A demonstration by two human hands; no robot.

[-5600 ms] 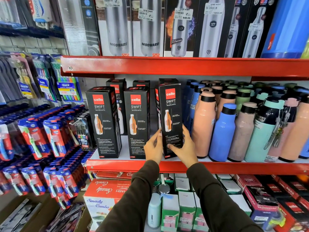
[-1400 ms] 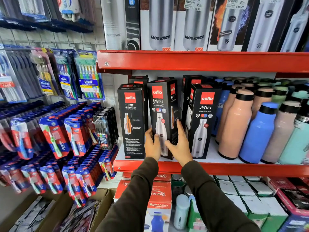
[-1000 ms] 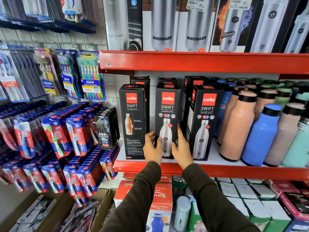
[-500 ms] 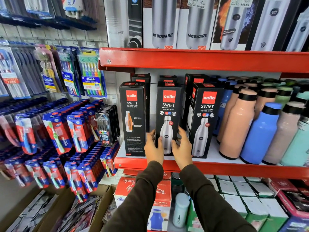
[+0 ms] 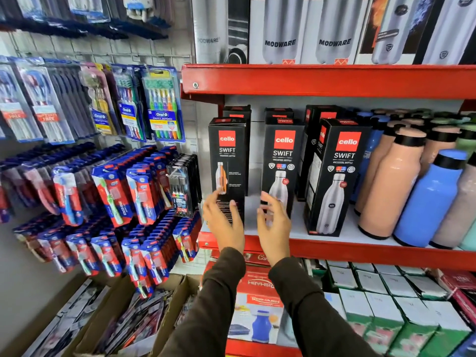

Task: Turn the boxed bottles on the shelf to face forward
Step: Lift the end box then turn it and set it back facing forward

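Three black boxed bottles stand in a front row on the white shelf [image 5: 345, 234] with its red front lip. The left box [image 5: 228, 161] shows an orange bottle picture. The middle box [image 5: 282, 161] and the right box [image 5: 334, 176] show a silver bottle. More black boxes [image 5: 318, 117] stand behind them. My left hand [image 5: 224, 220] is open in front of the left box's lower part. My right hand [image 5: 274, 220] is open in front of the middle box's lower edge. Neither hand grips a box.
Loose peach [image 5: 389, 181] and blue bottles [image 5: 430, 199] fill the shelf to the right. Steel-bottle boxes [image 5: 279, 29] line the shelf above. Toothbrush packs [image 5: 162, 104] hang on the wall to the left. Boxed goods [image 5: 257, 302] sit on the shelf below.
Both hands have let go of the middle box, which now faces forward, and have shifted left. My left hand is now in front of the left box.
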